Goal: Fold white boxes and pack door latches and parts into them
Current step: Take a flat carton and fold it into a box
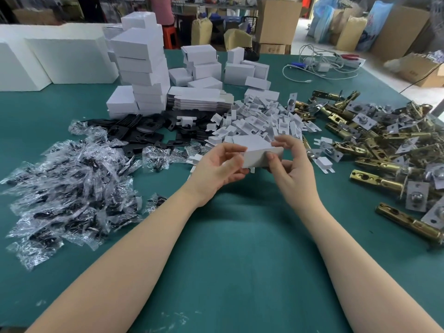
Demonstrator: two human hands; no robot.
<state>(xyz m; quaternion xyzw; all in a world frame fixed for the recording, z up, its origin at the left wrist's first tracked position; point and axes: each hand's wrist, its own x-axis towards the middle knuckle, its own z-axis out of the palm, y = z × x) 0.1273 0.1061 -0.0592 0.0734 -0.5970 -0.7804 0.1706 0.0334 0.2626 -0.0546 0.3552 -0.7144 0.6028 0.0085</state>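
White box [258, 150] gripped by both hands' fingers [272, 157]; latches [374, 145] right, bagged parts [72, 188] left.

The table [228, 248] is covered in a matt green cloth-like sheet, smooth with faint creases. In mid-frame the white box [259, 152] looks like matt, smooth card, as do the stacked white boxes [141, 68] at upper left and the small folded white inserts [259, 116] behind it. At lower left the parts bags [67, 188] are clear, crinkled, glossy plastic film over dark pieces. Flat black plates [144, 131] above them look matt. At right the door latches [374, 150] are shiny brass-coloured metal with duller grey metal faceplates. Upper right cartons [276, 20] are plain brown cardboard
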